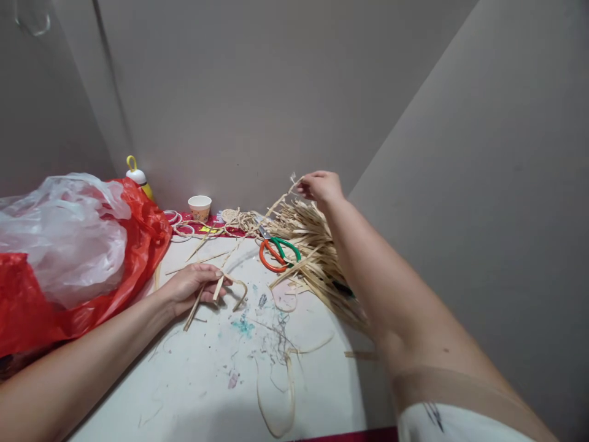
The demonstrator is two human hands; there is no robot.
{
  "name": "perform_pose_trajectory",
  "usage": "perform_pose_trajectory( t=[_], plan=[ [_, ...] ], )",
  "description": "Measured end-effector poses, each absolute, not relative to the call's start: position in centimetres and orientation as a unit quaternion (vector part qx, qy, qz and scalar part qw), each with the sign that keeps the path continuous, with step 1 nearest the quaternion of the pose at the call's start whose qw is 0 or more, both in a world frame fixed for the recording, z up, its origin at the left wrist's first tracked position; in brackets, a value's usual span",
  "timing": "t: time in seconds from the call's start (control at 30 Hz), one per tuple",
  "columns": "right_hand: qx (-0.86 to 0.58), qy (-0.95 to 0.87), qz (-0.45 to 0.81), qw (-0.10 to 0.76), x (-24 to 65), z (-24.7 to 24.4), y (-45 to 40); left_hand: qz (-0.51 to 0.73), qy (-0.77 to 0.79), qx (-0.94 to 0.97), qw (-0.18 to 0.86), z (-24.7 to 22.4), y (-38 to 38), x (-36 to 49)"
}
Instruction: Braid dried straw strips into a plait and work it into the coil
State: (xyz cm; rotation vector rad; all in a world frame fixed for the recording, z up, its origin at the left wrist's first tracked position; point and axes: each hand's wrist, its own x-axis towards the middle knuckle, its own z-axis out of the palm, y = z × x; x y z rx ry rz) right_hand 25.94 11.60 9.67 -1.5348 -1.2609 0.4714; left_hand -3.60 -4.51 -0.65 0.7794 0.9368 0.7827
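Note:
A thin braid of pale straw strips runs slanting between my two hands above the white table. My left hand pinches its lower end, where several loose strips hang past the fingers. Raised at the upper right, my right hand has its fingers closed on the braid's other end, and a small tuft sticks out there. Below the braid lie scissors with one orange and one green handle. Beside them spreads a large bundle of dry straw strips, partly hidden by my right forearm.
Red and clear plastic bags are heaped at the left. A paper cup and a yellow-and-white bottle stand at the back near the grey wall. A loose curled strip lies on the paint-stained white tabletop.

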Motion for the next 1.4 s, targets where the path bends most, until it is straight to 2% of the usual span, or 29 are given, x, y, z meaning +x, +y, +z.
perform_pose_trajectory(
  t=[0.13, 0.23, 0.33, 0.43, 0.57, 0.7, 0.77, 0.83, 0.97, 1.0, 1.03, 1.17, 1.2, 1.4],
  plan=[
    [-0.638, -0.586, 0.142, 0.479, 21.9, 7.9, 12.1, 0.355, 0.453, 0.328, 0.749, -0.8, -4.0, -3.4],
    [-0.564, -0.697, 0.118, 0.427, 19.0, 5.6, 9.0, 0.347, 0.459, 0.33, 0.748, -0.6, -4.0, -3.2],
    [-0.382, -0.865, 0.173, 0.275, 16.7, 3.5, 5.0, 0.336, 0.454, 0.352, 0.747, -0.6, -4.2, -3.1],
    [-0.263, -0.926, 0.208, 0.174, 15.8, 2.0, 2.3, 0.327, 0.439, 0.379, 0.746, -0.8, -4.3, -3.2],
    [-0.256, -0.942, 0.185, 0.115, 16.3, 1.1, 1.7, 0.3, 0.411, 0.421, 0.751, -1.0, -4.4, -3.5],
    [-0.228, -0.96, 0.113, 0.113, 17.1, 1.0, 2.0, 0.27, 0.395, 0.441, 0.759, -0.9, -4.5, -3.5],
    [-0.218, -0.961, 0.126, 0.116, 17.2, 1.0, 2.0, 0.263, 0.4, 0.447, 0.756, -0.9, -4.6, -3.4],
    [-0.241, -0.939, 0.187, 0.161, 17.4, 1.2, 1.7, 0.261, 0.41, 0.457, 0.745, -0.9, -4.8, -3.3],
    [-0.385, -0.784, 0.329, 0.358, 18.1, 2.2, 0.4, 0.262, 0.415, 0.487, 0.723, -0.9, -5.5, -3.1],
    [-0.424, -0.732, 0.371, 0.384, 18.3, 2.3, 0.0, 0.26, 0.414, 0.492, 0.72, -0.8, -5.6, -3.1],
    [-0.457, -0.682, 0.423, 0.384, 18.4, 2.4, -0.3, 0.259, 0.412, 0.497, 0.718, -0.8, -5.7, -3.0],
    [-0.523, -0.492, 0.644, 0.264, 17.7, 1.2, -1.5, 0.255, 0.419, 0.516, 0.703, -0.9, -6.0, -2.6],
    [-0.523, -0.451, 0.674, 0.263, 17.3, 0.6, -1.6, 0.25, 0.423, 0.521, 0.697, -1.0, -6.0, -2.6],
    [-0.43, -0.275, 0.759, 0.405, 15.1, -1.2, -1.0, 0.243, 0.43, 0.536, 0.685, -1.0, -6.2, -2.5]
  ],
)
